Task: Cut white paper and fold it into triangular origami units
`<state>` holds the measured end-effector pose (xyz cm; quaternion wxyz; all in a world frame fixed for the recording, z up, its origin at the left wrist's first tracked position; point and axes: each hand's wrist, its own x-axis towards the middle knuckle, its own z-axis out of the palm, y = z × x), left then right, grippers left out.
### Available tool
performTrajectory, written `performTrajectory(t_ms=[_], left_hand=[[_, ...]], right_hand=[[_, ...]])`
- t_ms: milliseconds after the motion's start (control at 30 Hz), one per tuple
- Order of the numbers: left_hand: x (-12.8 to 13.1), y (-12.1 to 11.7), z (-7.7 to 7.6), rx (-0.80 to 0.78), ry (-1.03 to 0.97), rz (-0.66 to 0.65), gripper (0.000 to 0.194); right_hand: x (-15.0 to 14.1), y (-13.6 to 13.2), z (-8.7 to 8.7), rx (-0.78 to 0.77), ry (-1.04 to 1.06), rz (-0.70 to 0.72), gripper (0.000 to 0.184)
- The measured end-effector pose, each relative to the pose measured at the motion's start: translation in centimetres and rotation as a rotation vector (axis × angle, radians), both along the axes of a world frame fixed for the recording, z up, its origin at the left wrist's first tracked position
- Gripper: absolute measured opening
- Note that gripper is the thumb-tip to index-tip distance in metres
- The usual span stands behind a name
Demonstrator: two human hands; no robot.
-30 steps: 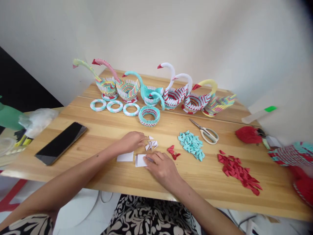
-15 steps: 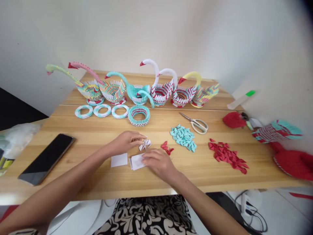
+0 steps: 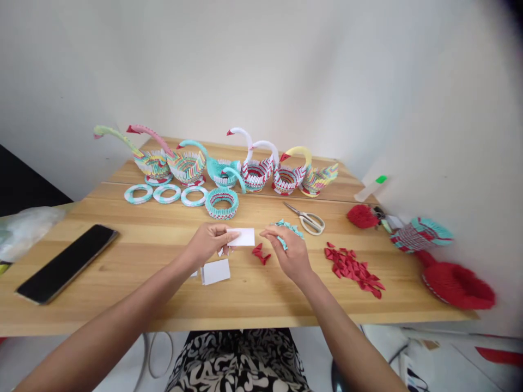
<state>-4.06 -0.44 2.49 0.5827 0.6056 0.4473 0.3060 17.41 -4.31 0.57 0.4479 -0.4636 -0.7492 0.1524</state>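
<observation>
The left hand (image 3: 207, 243) is gripping a white slip (image 3: 243, 237) by its left end, beyond the paper sheets (image 3: 216, 271) lying nearer. The right hand (image 3: 291, 255) is hovering right of the slip, apart from it; whether its bent fingers are gripping anything cannot be told. Risk: the unsupported right end is inviting bending; a lowered right hand could be scattering the teal pieces (image 3: 288, 224).

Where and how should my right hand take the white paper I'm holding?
Probably pinch the white paper by its right edge, coming from the right: your left hand grips its left end, leaving that edge free, facing your right hand.
</observation>
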Motion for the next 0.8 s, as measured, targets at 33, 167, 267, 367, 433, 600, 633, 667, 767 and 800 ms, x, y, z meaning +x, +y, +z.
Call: performTrajectory(t_ms=[33, 167, 267, 367, 433, 600, 633, 667, 767, 800], left_hand=[[0.2, -0.1, 0.1, -0.012, -0.027, 0.01, 0.033], [1.4, -0.9, -0.1, -0.004, -0.059, -0.007, 0.037], [2.0, -1.4, -0.5, 0.063, -0.055, -0.065, 0.037], [2.3, -1.3, -0.9, 0.181, -0.069, -0.135, 0.036], [2.5, -1.1, -1.2, 0.243, -0.067, -0.124, 0.042], [3.5, -0.8, -1.5, 0.413, 0.031, 0.049, 0.022], [3.7, -0.8, -1.5, 0.452, 0.058, 0.092, 0.02], [3.9, -0.7, -1.5, 0.48, 0.073, 0.135, 0.019], [4.1, -0.6, -1.9, 0.493, 0.08, 0.221, 0.02], [4.1, -0.5, -2.1, 0.497, 0.088, 0.235, 0.02]], right_hand=[[0.4, 0.1, 0.1, 0.069, -0.065, 0.045, 0.023], [0.7, 0.4, -0.1, 0.163, -0.074, 0.18, 0.014], [0.6, 0.6, -0.6, 0.077, 0.08, 0.116, 0.009], [0.9, 0.7, -0.7, -0.03, 0.196, 0.058, 0.008], [1.1, 0.9, -0.5, -0.068, 0.222, 0.074, 0.009], [0.9, 1.7, -0.4, -0.128, 0.273, 0.11, 0.01], [0.8, 1.9, -0.5, -0.151, 0.297, 0.102, 0.008], [0.6, 2.2, -0.6, -0.175, 0.329, 0.087, 0.007], [0.1, 2.8, -1.2, -0.245, 0.444, 0.057, 0.03], [-0.1, 2.9, -1.4, -0.267, 0.476, 0.054, 0.037]])
